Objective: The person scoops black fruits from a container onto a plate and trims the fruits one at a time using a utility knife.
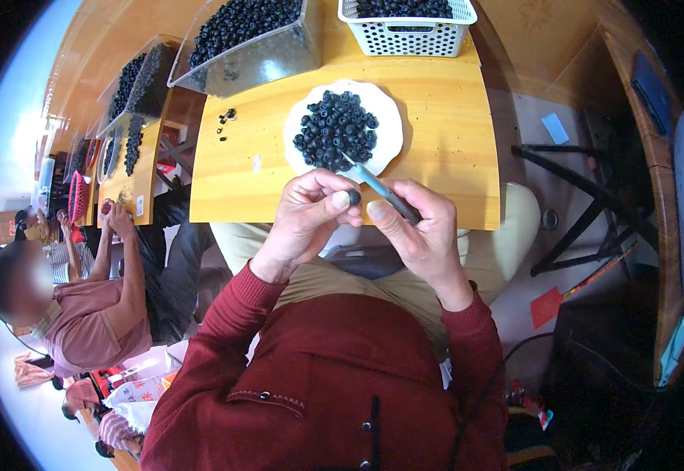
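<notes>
My left hand pinches one small dark round piece, like a berry or bead, between thumb and fingertips. In my right hand is a slim pointed tool with a light-blue and dark handle and a thin tip. Its tip points away from me, over the near rim of a white scalloped plate. A heap of the same dark round pieces fills the plate's middle. Both hands are at the near edge of the wooden table, just in front of the plate.
A clear plastic bin and a white perforated basket, both full of dark pieces, stand at the far side. Several loose bits lie left of the plate. At the left a person works at another table. A black folding frame stands right.
</notes>
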The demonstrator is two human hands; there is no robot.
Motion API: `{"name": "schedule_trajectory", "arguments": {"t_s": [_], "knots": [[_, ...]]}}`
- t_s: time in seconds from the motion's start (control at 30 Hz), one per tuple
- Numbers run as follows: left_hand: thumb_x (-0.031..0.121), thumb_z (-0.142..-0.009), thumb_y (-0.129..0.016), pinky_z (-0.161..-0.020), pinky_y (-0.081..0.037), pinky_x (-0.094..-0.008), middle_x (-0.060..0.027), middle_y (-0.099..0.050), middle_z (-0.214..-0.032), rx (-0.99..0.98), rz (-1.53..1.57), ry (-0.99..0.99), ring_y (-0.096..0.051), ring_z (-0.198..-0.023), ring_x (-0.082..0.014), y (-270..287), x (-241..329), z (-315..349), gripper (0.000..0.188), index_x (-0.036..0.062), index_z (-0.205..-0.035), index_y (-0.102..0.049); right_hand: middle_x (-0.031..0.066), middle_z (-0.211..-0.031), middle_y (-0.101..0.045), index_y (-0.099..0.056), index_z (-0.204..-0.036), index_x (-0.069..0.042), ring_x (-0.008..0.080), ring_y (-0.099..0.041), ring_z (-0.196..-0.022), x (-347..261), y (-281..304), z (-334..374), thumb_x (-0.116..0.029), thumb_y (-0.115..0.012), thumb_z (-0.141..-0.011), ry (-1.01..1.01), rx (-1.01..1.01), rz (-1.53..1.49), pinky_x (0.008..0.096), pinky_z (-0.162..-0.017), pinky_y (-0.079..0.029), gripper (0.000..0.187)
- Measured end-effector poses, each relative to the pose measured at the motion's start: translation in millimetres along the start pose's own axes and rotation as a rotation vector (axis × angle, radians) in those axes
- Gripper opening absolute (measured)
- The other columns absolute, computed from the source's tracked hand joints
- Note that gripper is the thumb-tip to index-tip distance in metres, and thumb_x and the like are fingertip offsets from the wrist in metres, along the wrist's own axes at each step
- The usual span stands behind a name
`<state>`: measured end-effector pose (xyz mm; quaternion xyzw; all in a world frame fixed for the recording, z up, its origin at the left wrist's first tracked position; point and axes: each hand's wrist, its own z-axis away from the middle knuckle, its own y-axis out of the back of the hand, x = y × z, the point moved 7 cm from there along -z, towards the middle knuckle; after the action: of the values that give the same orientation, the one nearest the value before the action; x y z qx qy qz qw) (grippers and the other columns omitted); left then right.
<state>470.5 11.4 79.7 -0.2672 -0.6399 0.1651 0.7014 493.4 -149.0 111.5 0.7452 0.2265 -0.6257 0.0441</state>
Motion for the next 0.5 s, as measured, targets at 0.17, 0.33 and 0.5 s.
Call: {"name": "schedule_trajectory", "arguments": {"t_s": [0.17, 0.33, 0.5], "knots": [[0.002, -0.092, -0.067, -0.075, -0.061, -0.033, -0.0142, -0.069, -0.098, -0.009, -0.054, 0.013, -0.07, -0.082, -0.0203, -2, -2, -1, 0.012, -0.0017, -0.104, -0.066, 0.0085, -0.084, -0.074, -0.069, -0.109, 0.006, 0.0097, -0.07, -0.081, 13, -3, -4, -0.022, -0.072, -0.094, -0.052, -0.06, 0.054, 0.0254, -0.071, -0.056, 0.032], [0.0, -0.092, -0.067, -0.074, -0.06, -0.0338, -0.0146, -0.069, -0.099, -0.135, -0.057, -0.02, -0.07, -0.081, -0.0201, -6, -3, -2, 0.014, -0.0014, -0.105, -0.066, -0.0051, -0.067, -0.058, -0.071, -0.095, 0.003, 0.0017, -0.048, -0.062, 34, 19, -8, -0.023, -0.072, -0.094, -0.098, 0.088, 0.104, 0.0215, -0.053, -0.037, 0.026], [0.0, -0.09, -0.07, -0.075, -0.06, -0.0327, -0.0102, -0.07, -0.102, -0.021, -0.251, 0.018, -0.069, -0.085, -0.0165, -8, 1, -5, 0.02, -0.0005, -0.11, -0.067, -0.0083, -0.064, -0.048, -0.069, -0.089, 0.003, 0.0013, -0.039, -0.059, 45, 43, -7, -0.023, -0.07, -0.096, -0.074, 0.248, 0.137, 0.022, -0.051, -0.029, 0.026]]}}
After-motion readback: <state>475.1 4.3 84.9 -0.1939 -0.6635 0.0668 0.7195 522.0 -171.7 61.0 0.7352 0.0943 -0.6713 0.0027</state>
